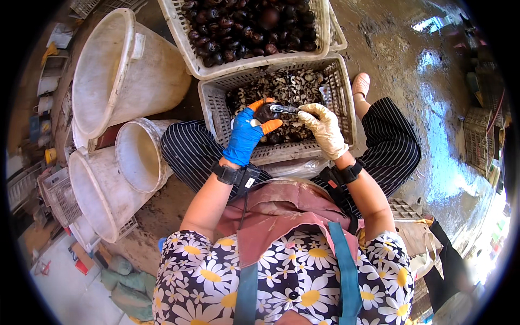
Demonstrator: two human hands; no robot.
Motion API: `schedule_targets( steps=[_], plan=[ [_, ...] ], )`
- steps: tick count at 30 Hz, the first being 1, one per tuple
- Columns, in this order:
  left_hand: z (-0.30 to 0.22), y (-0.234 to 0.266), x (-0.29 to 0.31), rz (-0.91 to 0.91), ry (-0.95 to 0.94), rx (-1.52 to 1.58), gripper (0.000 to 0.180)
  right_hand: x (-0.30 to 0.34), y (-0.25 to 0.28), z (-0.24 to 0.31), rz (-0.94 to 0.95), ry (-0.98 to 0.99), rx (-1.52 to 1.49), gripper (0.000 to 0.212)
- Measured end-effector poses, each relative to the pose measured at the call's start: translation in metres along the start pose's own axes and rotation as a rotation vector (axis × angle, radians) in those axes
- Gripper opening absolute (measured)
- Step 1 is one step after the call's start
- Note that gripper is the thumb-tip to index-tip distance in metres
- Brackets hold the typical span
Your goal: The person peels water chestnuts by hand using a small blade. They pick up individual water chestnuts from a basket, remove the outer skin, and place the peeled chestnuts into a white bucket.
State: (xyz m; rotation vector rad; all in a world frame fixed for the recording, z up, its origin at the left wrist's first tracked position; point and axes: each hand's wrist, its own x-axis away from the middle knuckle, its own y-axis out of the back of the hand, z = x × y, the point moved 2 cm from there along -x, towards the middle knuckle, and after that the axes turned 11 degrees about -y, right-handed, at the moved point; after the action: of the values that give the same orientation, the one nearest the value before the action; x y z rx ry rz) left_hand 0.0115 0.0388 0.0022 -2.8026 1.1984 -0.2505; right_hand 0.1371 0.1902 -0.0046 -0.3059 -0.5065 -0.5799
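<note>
My left hand point(246, 132), in a blue glove with orange fingertips, is closed around a dark, round, shiny piece point(265, 112); whether it is a shellfish or a water chestnut I cannot tell. In a pale, whitish glove, my right hand point(325, 127) grips a short silvery metal tool point(285, 109), shaped somewhat like a peeler. The tool's far end meets the dark piece. Both hands are over a grey slatted crate point(208, 108) holding dark and whitish scraps point(292, 84). Beyond it, a pale crate point(324, 27) is heaped with dark reddish-brown round pieces point(244, 30).
Several large whitish tubs stand at the left: a tall bucket point(157, 70), a smaller one point(162, 135) and a wide one point(116, 184). Wet, muddy floor point(390, 65) stretches to the right. More crates point(479, 138) stand at the far right. The crate sits between my knees.
</note>
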Motion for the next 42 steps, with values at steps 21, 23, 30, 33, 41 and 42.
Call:
schedule_targets(
  steps=[21, 23, 30, 33, 41, 42],
  plan=[
    [0.05, 0.014, 0.008, 0.066, 0.003, -0.173, 0.047, -0.002, 0.026, 0.011, -0.037, 0.195, 0.927, 0.027],
    [0.051, 0.013, 0.009, 0.141, 0.027, -0.292, 0.046, 0.005, 0.025, 0.016, -0.007, 0.191, 0.917, 0.029],
    [0.036, 0.01, 0.007, -0.019, 0.087, -0.054, 0.045, 0.008, 0.022, 0.015, -0.046, 0.052, 0.569, 0.026],
    [0.021, 0.018, 0.005, -0.063, 0.062, -0.043, 0.044, 0.003, 0.011, 0.018, -0.047, 0.027, 0.505, 0.025],
    [0.011, 0.005, -0.001, 0.031, -0.114, -0.245, 0.05, -0.003, 0.024, 0.006, -0.057, 0.113, 0.297, 0.022],
    [0.013, 0.007, 0.001, -0.001, -0.129, -0.157, 0.05, -0.002, 0.019, 0.01, -0.06, 0.096, 0.305, 0.022]
  ],
)
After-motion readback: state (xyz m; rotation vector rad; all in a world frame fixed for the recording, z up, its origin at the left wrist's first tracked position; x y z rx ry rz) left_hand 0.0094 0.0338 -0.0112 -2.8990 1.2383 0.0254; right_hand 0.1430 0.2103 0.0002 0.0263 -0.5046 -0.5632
